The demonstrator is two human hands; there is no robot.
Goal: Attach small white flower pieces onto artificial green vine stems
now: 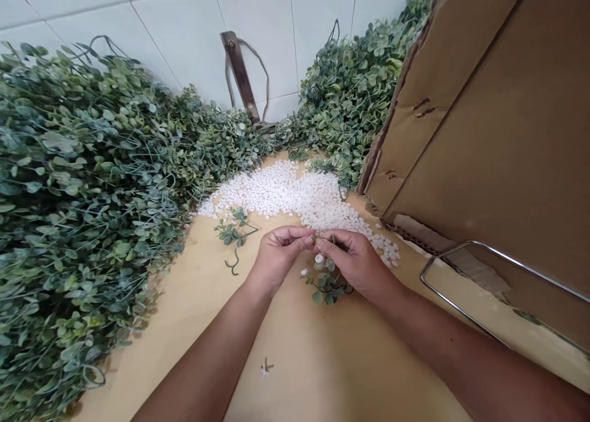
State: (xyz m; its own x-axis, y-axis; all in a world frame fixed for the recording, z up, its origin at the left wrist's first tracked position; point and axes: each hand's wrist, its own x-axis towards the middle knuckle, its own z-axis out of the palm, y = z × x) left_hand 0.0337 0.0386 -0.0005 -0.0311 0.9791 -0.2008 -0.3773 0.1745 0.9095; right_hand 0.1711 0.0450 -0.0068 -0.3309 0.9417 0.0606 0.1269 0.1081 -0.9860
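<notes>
My left hand is closed in a pinch, its thumb and forefinger meeting the fingertips of my right hand. A small green bit shows between the fingertips, seemingly the tip of the artificial leaf sprig. That sprig hangs below my right hand, which is closed on its stem. Small white buds sit on the sprig, one right under the fingers. Just beyond both hands spreads a pile of small white beads or buds. The fingers hide most of the stem.
Heaps of artificial greenery stand at the left and back right. A loose leaf sprig, a curled green stem and a small scrap lie on the tan surface. At right are a cardboard box and a metal wire frame.
</notes>
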